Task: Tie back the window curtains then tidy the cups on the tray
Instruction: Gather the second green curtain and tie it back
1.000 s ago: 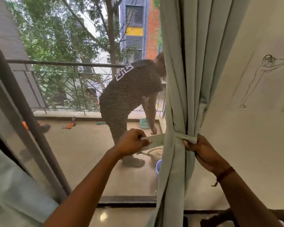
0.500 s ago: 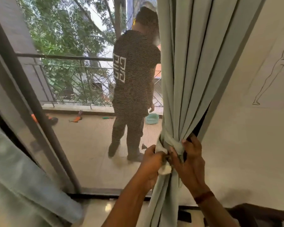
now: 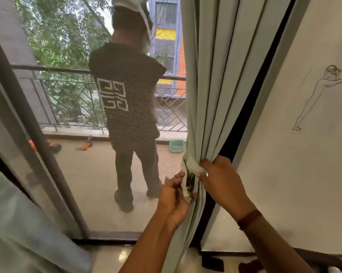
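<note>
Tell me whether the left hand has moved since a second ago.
Yes. The left hand has come in rightward, from clear of the curtain to right against it.

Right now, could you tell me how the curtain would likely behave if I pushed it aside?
Probably floppy: the curtain hangs in soft folds and bunches narrow where the left hand and right hand grip the tie. Likely light for its size, since one thin tie gathers it. Pushed, it would probably just sway.
</note>
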